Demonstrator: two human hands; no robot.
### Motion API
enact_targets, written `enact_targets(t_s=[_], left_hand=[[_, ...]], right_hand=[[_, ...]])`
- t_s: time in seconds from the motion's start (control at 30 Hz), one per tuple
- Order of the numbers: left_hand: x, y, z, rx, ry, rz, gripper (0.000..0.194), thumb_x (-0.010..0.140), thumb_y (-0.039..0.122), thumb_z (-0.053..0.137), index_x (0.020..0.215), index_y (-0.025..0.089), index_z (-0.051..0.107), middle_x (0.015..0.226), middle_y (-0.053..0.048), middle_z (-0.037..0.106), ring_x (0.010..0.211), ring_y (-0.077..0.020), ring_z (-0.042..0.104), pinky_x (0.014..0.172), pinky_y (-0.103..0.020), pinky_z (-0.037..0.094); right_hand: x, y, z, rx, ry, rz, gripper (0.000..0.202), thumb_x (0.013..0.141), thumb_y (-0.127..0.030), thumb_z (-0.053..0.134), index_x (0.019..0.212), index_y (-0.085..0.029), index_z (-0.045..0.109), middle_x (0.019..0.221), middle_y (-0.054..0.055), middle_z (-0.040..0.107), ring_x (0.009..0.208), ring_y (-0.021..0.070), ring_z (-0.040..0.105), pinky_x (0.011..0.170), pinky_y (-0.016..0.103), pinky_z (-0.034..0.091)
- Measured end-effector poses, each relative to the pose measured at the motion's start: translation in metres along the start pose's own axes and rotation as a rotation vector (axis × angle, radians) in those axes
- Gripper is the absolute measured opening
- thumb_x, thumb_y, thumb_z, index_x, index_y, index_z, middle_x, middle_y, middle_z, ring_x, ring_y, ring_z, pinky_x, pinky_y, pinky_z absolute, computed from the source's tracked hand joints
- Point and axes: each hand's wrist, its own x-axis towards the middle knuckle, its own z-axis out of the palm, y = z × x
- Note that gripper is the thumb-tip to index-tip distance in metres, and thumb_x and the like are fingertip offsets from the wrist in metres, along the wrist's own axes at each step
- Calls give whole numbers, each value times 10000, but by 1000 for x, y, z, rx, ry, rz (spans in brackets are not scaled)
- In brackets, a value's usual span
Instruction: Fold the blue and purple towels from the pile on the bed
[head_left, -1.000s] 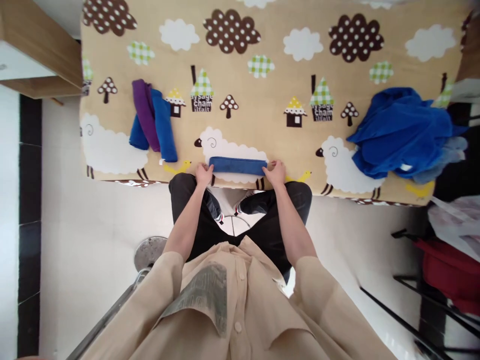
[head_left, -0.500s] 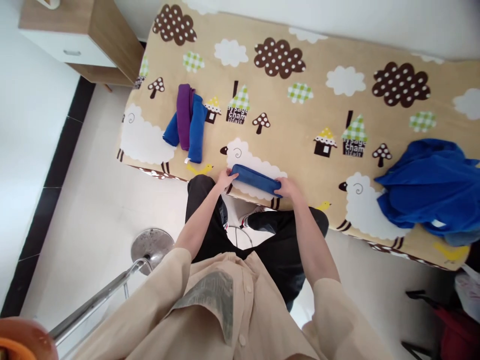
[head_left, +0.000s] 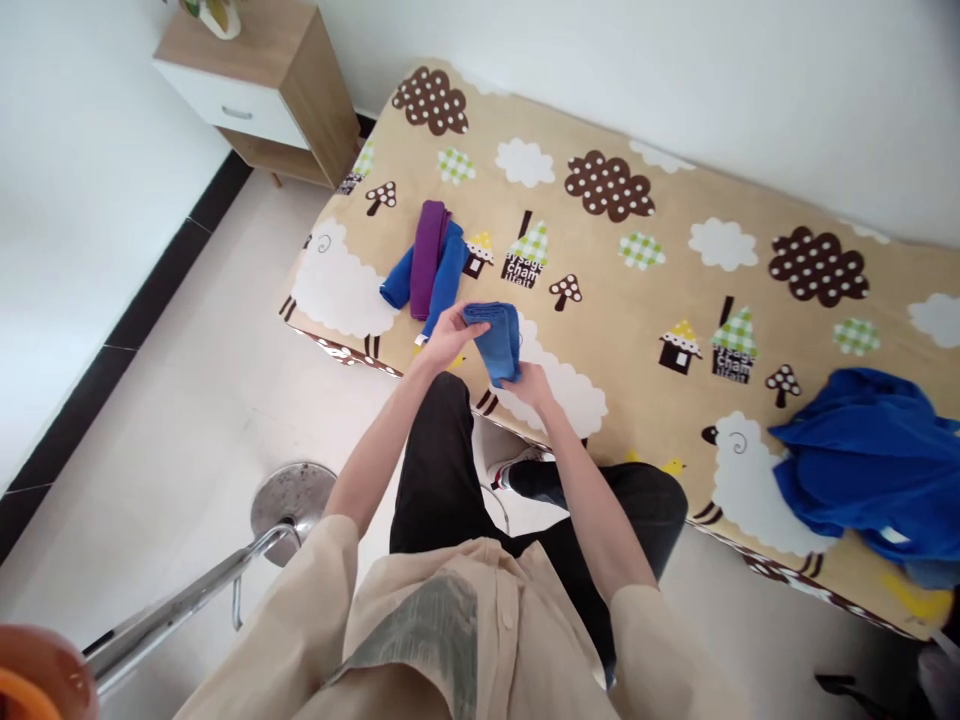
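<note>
A blue cloth, folded into a narrow bundle, is held between my two hands just above the front edge of the bed. My left hand grips its upper left end, thumb on top. Around the lower right end my right hand is closed, its fingers partly hidden by the cloth. Just beyond my left hand lies a small pile of folded cloths: a purple one across blue ones.
The bed has a beige printed cover. A heap of loose blue cloth lies at its right end. A wooden nightstand stands back left. A metal stool base is on the floor to the left.
The folded blue cloth has been lifted from the bed, turned from lying lengthwise to steeply slanted, and moved toward the pile. My hands are closer together. The camera view has shifted.
</note>
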Motion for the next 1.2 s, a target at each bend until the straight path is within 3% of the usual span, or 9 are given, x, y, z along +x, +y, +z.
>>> enact_targets(t_s=[0.13, 0.23, 0.3, 0.4, 0.63, 0.93, 1.07, 1.13, 1.2], left_hand=[[2, 83, -64, 296, -27, 122, 538, 727, 430, 918, 1175, 206, 720, 1054, -51, 763, 1110, -267, 730, 1028, -405, 573], [2, 130, -103, 449, -8, 182, 493, 759, 394, 885, 1181, 196, 726, 1085, -55, 760, 1116, -266, 728, 1033, -424, 579], [3, 149, -121, 525, -7, 193, 458, 766, 377, 871, 1158, 184, 734, 1094, -60, 762, 1099, -267, 730, 1027, -440, 585], [7, 157, -139, 597, -53, 159, 399, 786, 354, 845, 1127, 174, 746, 1118, -77, 769, 1090, -271, 732, 1021, -445, 589], [29, 134, -147, 643, -149, 59, 315, 788, 238, 817, 1092, 171, 770, 1058, -74, 766, 1062, -274, 732, 1018, -460, 587], [42, 116, -159, 608, -134, 83, 392, 816, 314, 826, 1172, 174, 740, 1163, -92, 744, 1156, -292, 708, 1064, -481, 569], [31, 119, -167, 715, 71, 231, 742, 763, 430, 906, 1419, 254, 606, 1409, -115, 646, 1461, -343, 515, 1197, -519, 444], [4, 113, -163, 785, 295, 328, 816, 846, 488, 836, 1552, 304, 471, 1554, -118, 538, 1560, -333, 389, 1250, -529, 367], [-40, 92, -148, 825, 517, 335, 689, 1000, 488, 638, 1618, 330, 377, 1628, -117, 463, 1574, -302, 373, 1264, -526, 350]], right_hand=[[45, -94, 31, 155, 39, -109, 242, 842, -328, 772, 1002, -149, 795, 948, 128, 810, 920, 342, 769, 821, 376, 564], [77, -153, 54, 233, 78, -167, 234, 844, -284, 787, 1043, -160, 798, 1041, 141, 813, 964, 332, 772, 876, 379, 577], [95, -182, 68, 248, 92, -182, 216, 854, -280, 783, 1041, -173, 801, 1075, 142, 812, 1002, 333, 774, 905, 384, 581], [115, -208, 88, 264, 91, -157, 198, 884, -269, 752, 1048, -172, 802, 1100, 143, 813, 1042, 332, 775, 926, 385, 580], [135, -208, 119, 273, 82, 38, 237, 884, -268, 772, 1077, -133, 800, 1109, 192, 801, 1079, 337, 770, 962, 376, 576], [142, -207, 120, 320, 76, 51, 240, 878, -252, 777, 1093, -144, 781, 1099, 168, 803, 1105, 320, 764, 1010, 406, 572], [126, -209, 106, 428, 73, 58, 534, 765, -296, 888, 1253, -172, 711, 1203, 142, 782, 1191, 315, 733, 1054, 444, 567], [99, -195, 93, 515, 126, 17, 619, 784, -333, 870, 1346, -184, 659, 1344, 141, 730, 1290, 298, 686, 1116, 440, 538], [57, -164, 79, 611, 187, -48, 560, 859, -364, 787, 1377, -212, 642, 1447, 124, 675, 1358, 263, 644, 1171, 412, 502]])
